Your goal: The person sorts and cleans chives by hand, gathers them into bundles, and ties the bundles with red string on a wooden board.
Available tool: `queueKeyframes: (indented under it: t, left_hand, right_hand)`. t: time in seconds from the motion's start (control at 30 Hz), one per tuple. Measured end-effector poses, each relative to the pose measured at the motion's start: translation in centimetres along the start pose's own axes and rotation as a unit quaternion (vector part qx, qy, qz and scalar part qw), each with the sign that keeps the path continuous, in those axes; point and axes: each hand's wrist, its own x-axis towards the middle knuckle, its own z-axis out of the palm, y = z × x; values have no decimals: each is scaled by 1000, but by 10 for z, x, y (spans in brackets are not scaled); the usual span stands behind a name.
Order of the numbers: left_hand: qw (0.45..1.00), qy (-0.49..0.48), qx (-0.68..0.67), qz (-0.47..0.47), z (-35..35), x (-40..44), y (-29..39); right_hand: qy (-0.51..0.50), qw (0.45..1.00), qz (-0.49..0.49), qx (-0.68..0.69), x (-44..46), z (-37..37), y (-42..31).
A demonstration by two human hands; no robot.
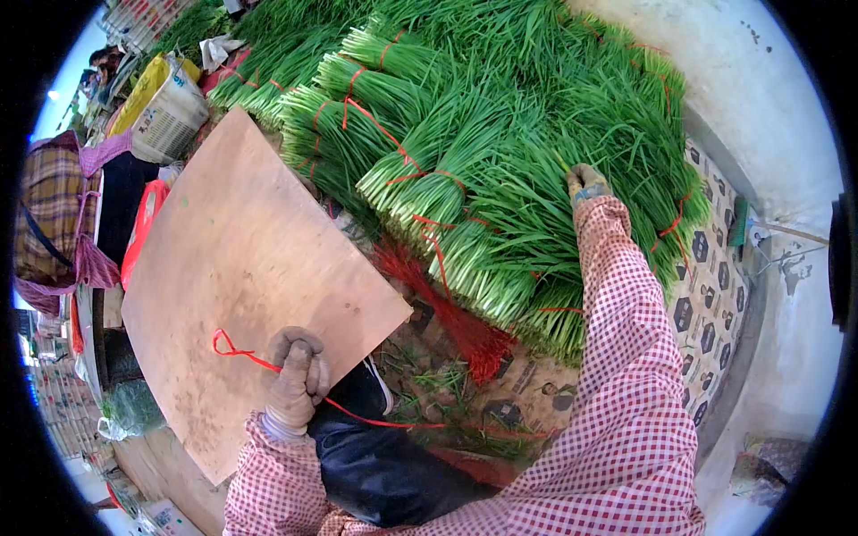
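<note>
My left hand (298, 373), in a grey work glove, is closed around a red plastic string (259, 361). One end makes a small loop over a wooden board (223, 259), and the rest trails right across my dark trousers. My right hand (587, 181), also gloved, reaches forward to the pile of green garlic chives (527, 188). Its fingers are pinched at a yellowish leaf (562, 161) that sticks out above the others. Several chive bundles (393, 179) tied with red string lie with their pale cut ends toward me.
A heap of red strings (456, 322) lies on the floor before the bundles. At left stand a white plastic basket (170, 116) and another person in a plaid garment (54, 205). A pale wall (786, 116) bounds the right side, with a green-headed broom (740, 221) against it.
</note>
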Motion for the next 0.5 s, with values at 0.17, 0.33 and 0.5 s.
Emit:
queueKeyframes:
  t: [0.17, 0.33, 0.5]
  left_hand:
    - [1000, -7, 12, 9, 0, 2, -3]
    - [1000, -2, 23, 3, 3, 4, 0]
    - [999, -7, 12, 30, 1, 8, -7]
  right_hand:
    - [84, 995, -47, 29, 22, 29, 24]
    - [152, 976, -96, 124, -35, -30, -35]
    - [-48, 875, -476, 76, -154, -19, -50]
